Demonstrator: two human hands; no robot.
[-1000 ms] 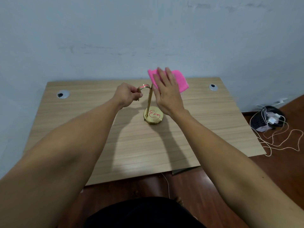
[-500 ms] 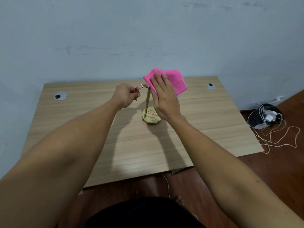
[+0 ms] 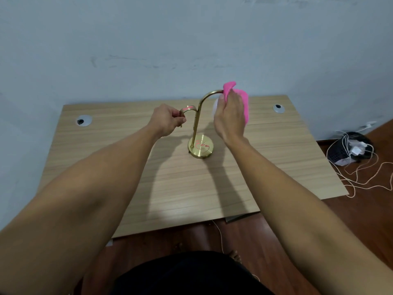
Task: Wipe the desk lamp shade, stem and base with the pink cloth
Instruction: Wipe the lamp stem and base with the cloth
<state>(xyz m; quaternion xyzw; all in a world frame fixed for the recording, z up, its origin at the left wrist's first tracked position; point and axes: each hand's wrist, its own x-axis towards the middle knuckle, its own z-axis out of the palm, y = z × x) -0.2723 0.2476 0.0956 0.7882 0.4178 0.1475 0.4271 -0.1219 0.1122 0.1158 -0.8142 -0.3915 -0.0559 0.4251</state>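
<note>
Your right hand (image 3: pixel 230 118) is cupped around the pink cloth (image 3: pixel 238 99), pressing it against the white shade (image 3: pixel 215 107) that hangs from the end of the taller brass arm. Only a sliver of the shade shows past your thumb. Your left hand (image 3: pixel 168 120) is closed in a pinch on the shorter curved arm (image 3: pixel 188 109), bracing the lamp.

The desk lamp stands near the middle of the wooden desk (image 3: pixel 148 177), its stem (image 3: pixel 194 128) rising from one side of the round base (image 3: pixel 201 149) rather than from the centre.

The risk, as I judge it, is tipping. The base looks small for the height of the arch, and you are pushing high up at the far end, so a firm sideways rub could lever the lamp over if your left-hand pinch slackens. The shade may also swing or twist on its fitting. Polished brass is slick, and the cloth could slide off the thin tube rather than wipe it.

The brass is glossy and reflects red markings on the base and short arm. The cloth looks soft and bunches in folds. The desk is matte wood-grain laminate with two cable grommets (image 3: pixel 84 120) at its back corners.
</note>
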